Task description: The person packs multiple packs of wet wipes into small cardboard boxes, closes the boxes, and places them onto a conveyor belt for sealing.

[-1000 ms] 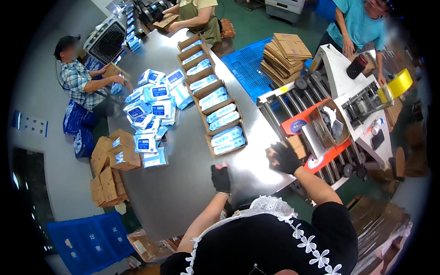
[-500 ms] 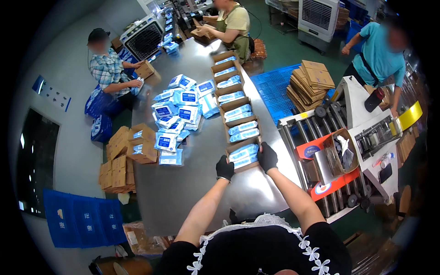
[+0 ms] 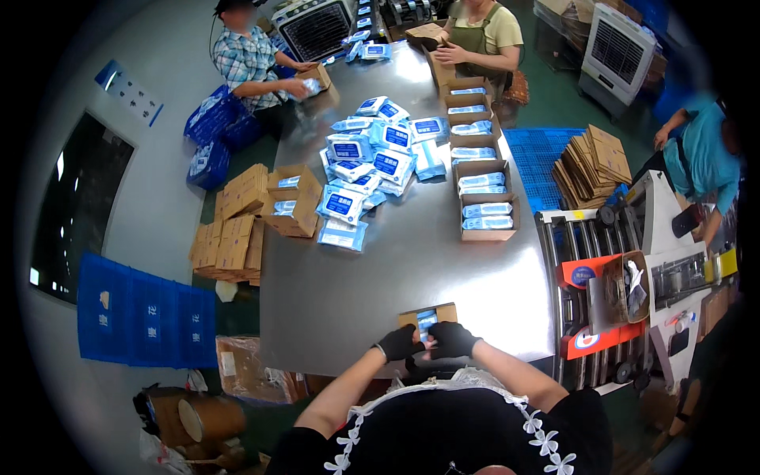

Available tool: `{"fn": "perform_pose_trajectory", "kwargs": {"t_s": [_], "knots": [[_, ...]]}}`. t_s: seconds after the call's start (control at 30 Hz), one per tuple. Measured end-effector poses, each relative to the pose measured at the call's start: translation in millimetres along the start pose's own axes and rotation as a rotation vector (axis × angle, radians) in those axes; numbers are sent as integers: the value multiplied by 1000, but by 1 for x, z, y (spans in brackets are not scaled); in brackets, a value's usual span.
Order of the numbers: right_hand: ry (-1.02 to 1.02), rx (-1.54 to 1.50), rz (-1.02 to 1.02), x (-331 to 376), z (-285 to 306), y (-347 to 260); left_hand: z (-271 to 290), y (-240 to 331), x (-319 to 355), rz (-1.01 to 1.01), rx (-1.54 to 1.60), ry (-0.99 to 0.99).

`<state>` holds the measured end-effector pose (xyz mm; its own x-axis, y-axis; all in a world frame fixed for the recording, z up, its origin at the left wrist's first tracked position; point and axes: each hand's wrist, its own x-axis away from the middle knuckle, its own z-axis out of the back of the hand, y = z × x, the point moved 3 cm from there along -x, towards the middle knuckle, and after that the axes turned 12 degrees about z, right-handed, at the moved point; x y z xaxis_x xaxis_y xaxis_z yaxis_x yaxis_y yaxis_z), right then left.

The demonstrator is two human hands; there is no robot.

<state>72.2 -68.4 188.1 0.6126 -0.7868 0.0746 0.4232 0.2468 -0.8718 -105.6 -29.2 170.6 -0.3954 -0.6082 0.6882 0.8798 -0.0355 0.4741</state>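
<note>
Pack pile (image 3: 392,165): While both my hands are at the near carton (image 3: 447,312), blue-and-white packs lie heaped farther up the counter (image 3: 356,293), to that carton's left.
Left hand (image 3: 401,343): gloved in black, at the near carton's left front corner, fingers curled partway; whether it grips or only presses, I cannot tell.
Near carton: on the counter's near edge, before me, its top open, blue packs (image 3: 427,319) showing inside. I judge the step in hand to be tending this top, packs in; my next move seems to call for steadying both sides and bringing the flaps in without pinching.
Right hand (image 3: 453,340): gloved too, half closed over the near carton's right front corner; its hold is hidden.
Carton row (image 3: 481,167): filled, open, farther up and right of the near carton, well apart.
Roller machine (image 3: 669,257): beyond the counter, to the near carton's right.
</note>
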Motion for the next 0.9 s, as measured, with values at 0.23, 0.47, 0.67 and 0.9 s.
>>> {"fn": "perform_pose_trajectory", "kwargs": {"t_s": [0.23, 0.47, 0.67, 0.9], "knots": [[163, 82, -71, -22, -20, 73, -2, -51, -43, -31, 334, 358], [245, 200, -160, -22, -11, 42, -36, -73, -46, 63, 865, 34], [506, 339, -81, -31, 53, -46, -58, -25, -112, -445, 355, -14], [684, 698, -304, 81, 25, 60, -128, 65, -177, -419, 547, -205]]}}
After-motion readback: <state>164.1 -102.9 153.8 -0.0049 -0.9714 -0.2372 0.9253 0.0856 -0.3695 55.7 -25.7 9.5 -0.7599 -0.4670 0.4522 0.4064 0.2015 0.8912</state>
